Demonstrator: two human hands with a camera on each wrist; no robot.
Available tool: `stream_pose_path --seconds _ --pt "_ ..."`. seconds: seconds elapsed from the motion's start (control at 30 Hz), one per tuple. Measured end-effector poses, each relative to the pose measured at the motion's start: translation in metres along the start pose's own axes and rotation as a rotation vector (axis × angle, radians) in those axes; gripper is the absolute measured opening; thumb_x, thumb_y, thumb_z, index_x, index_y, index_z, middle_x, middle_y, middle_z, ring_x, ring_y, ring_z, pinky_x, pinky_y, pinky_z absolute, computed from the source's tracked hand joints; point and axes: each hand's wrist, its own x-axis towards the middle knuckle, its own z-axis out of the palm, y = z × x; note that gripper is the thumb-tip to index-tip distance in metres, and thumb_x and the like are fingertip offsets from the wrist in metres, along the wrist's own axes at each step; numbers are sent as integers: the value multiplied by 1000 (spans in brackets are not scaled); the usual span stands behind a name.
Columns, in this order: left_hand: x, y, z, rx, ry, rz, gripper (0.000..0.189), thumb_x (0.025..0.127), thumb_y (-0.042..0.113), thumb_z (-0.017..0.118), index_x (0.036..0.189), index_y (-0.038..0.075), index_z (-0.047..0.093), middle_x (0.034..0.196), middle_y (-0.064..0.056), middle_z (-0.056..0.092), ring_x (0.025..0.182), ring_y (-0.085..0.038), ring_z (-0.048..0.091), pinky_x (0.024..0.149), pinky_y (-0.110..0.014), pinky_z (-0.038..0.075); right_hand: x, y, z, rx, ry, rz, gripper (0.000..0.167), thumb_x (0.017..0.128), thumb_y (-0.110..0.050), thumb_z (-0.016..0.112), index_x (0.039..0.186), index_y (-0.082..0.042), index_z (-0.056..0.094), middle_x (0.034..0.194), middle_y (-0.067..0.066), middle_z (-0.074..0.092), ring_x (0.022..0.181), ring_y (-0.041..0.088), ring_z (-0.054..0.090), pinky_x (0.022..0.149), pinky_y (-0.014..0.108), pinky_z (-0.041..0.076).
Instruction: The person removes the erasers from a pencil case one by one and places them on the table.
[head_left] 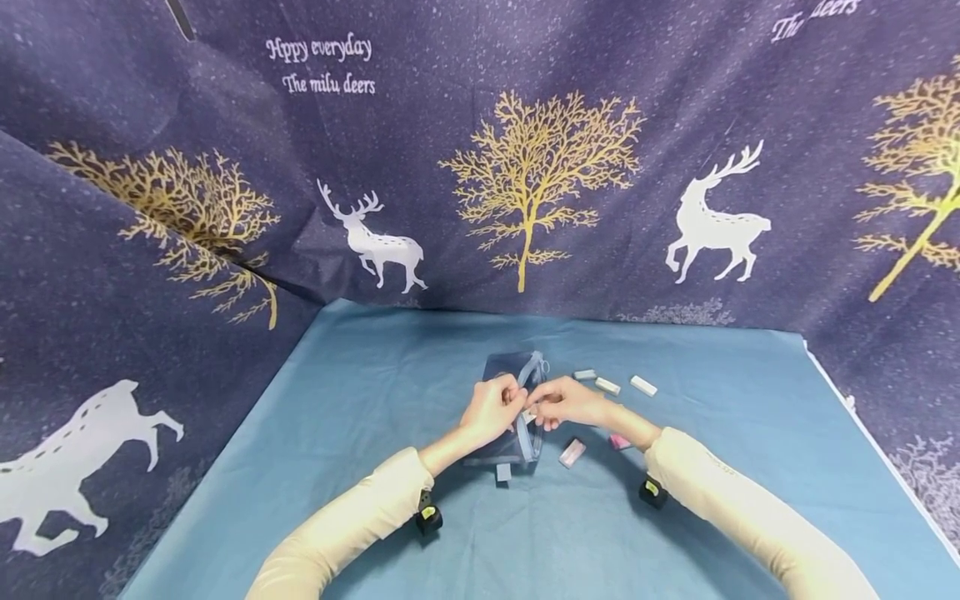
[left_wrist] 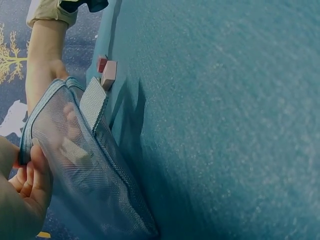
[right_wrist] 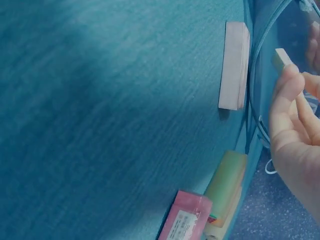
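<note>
A blue mesh zip pouch (head_left: 491,451) lies on the blue cloth, its zipped edge parted. My left hand (head_left: 491,408) pinches the rim of that opening between thumb and fingers, seen closer in the left wrist view. Between the thumb and fingers of my right hand (head_left: 568,402) is a small off-white block (right_wrist: 281,58), which looks like an eraser. The block is at the pouch mouth; through the mesh, a pale block (left_wrist: 75,151) shows near the right fingers. Just right of the pouch lies a pale pink block (head_left: 572,452).
A bright pink block with a white label (right_wrist: 186,216) lies beside a green block (right_wrist: 226,181). Farther back are a grey-blue block (head_left: 584,375), a cream block (head_left: 607,386) and a white block (head_left: 643,385). Printed deer cloth hangs behind the table.
</note>
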Motion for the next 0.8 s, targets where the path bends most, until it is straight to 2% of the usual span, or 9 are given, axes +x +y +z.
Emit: stream_pose_path --seconds 0.2,0.37,0.47,0.57,0.7,0.8 --pt "1 -1 0 -5 -12 -4 26 96 17 57 72 11 50 59 1 51 42 -4 55 43 -21 49 -3 -1 -2 15 5 39 26 90 -11 68 110 5 64 79 17 73 68 12 69 65 27 57" --pt "0 -1 0 4 -12 11 26 96 18 57 72 11 49 59 1 50 41 -3 55 43 -20 49 -7 0 -4 -1 -8 -23 25 86 -8 71 106 7 64 81 24 72 69 15 70 67 31 58" --pt "1 0 1 9 -5 15 27 96 18 58 72 11 49 58 1 49 40 -2 54 42 -20 48 -9 1 -8 -10 -13 -67 25 87 -6 69 106 8 62 81 29 69 69 21 69 67 31 58" --pt "1 0 1 5 -5 8 27 96 17 58 72 11 49 58 1 48 40 -2 54 41 -20 48 -11 2 -12 -7 -8 -73 24 87 -1 67 108 8 61 81 32 66 69 22 67 66 29 56" --pt "1 1 2 2 -5 -2 27 95 16 58 71 11 49 58 2 48 39 -2 54 41 -21 49 -14 5 -16 -8 9 -68 24 86 6 59 110 8 58 82 34 61 68 15 63 63 26 52" --pt "1 1 2 5 -2 -1 27 95 16 58 71 11 48 57 3 47 39 -2 54 41 -22 49 -16 7 -19 -36 29 -70 23 86 8 56 108 7 57 81 34 58 66 15 60 60 26 50"
